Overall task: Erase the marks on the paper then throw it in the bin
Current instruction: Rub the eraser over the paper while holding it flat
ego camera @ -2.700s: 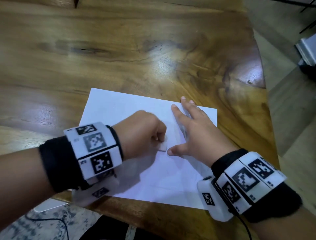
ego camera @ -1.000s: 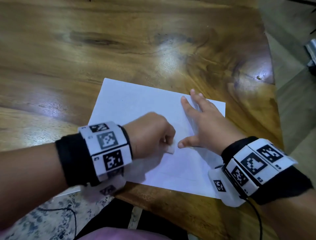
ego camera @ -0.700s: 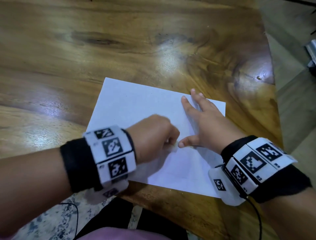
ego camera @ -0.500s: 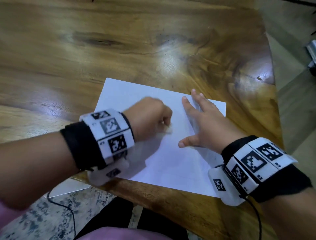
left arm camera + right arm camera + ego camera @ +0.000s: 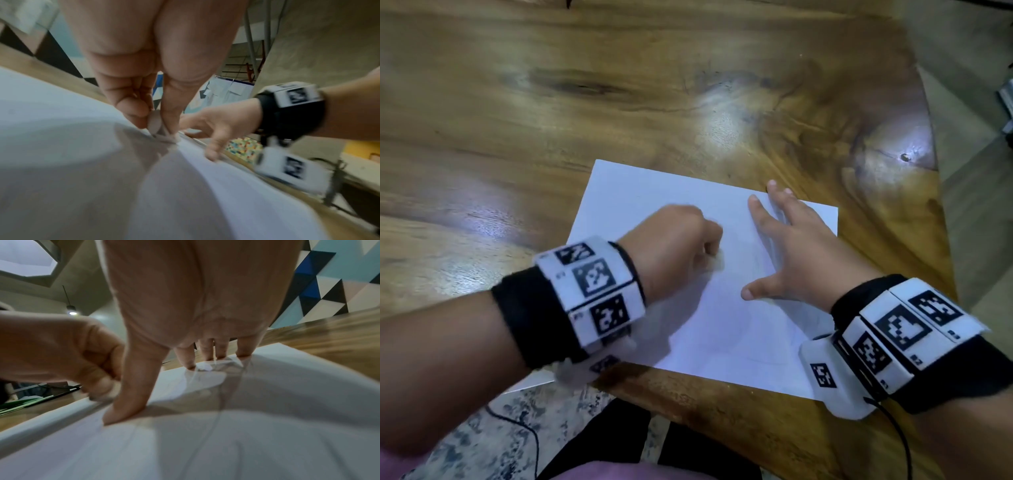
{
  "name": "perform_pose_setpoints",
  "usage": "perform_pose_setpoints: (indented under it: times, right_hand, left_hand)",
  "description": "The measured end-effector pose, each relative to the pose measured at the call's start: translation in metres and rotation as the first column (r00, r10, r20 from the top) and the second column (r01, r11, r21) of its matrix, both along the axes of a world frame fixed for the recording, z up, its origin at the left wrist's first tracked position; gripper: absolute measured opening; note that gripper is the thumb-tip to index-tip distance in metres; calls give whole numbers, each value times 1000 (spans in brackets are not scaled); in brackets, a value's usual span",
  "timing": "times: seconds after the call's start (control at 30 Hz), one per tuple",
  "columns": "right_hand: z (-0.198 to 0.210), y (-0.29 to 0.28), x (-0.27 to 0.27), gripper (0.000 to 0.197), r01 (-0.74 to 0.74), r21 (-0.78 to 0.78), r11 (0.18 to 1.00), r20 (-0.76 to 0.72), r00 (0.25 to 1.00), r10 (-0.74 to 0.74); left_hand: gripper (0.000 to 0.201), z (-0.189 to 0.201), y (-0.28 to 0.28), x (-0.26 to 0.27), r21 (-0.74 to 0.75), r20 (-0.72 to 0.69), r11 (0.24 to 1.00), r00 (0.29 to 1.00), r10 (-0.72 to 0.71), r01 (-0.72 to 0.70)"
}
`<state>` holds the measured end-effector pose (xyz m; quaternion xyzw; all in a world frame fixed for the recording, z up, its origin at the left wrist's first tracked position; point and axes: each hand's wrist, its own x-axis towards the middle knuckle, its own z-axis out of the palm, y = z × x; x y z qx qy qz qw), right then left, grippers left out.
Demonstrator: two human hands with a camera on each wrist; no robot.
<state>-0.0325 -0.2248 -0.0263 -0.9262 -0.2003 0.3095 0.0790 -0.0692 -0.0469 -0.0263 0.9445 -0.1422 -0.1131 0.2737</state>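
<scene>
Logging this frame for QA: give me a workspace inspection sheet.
Surface: glossy wooden table.
Job's things: white paper flat near the table's front edge, faint marks on it; eraser on the paper; bin not in view.
Clutter: nothing seen.
Hands: left hand pinches the eraser; right hand presses the paper, fingers spread.
Cables: black cable from the right wristband.
Surroundings: patterned floor.

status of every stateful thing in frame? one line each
paper: flat on the table, uncrumpled, faint marks left near the right hand
eraser: pinched in the left hand, tip on the paper
left hand: curled round the eraser
right hand: fingers spread straight, pressing the paper down
table: wooden, glossy, paper near its front edge
</scene>
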Motion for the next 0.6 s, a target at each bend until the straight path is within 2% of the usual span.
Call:
perform_pose_setpoints:
  times: [0.07,0.17,0.23,0.37,0.43,0.53,0.6]
  right_hand:
    - [-1,0,0,122,-2,1,1000,1,1000,2]
    - [-1,0,0,122,-4,0,1000,2,1000,4]
    - [0,0,0,122,-5,-2,1000,0,1000,5]
    - [1,1,-1,122,-7,-10,1000,5,1000,7]
    - [2,1,-1,122,-6,-15,1000,3,1000,6]
    - [3,1,0,121,-4,-11,1000,-1,1000,4]
    - [2,1,-1,121,-6,-12,1000,-1,1000,6]
  left_hand:
    - [12,-2,2,-26,-43,-66,996,994,-85,82]
    - [8,-3,5,-56,-75,-242,984,954,-175,161]
    - [5,-2,5,-47,-73,-235,985,957,-169,156]
    - [5,1,0,-4,-20,-46,1000,999,-24,23]
    - [8,-2,-1,-9,-26,-23,1000,1000,-18,18]
    - [14,-3,3,-50,-108,-141,985,979,-150,135]
    - [10,-4,7,-65,-127,-240,982,957,-165,138]
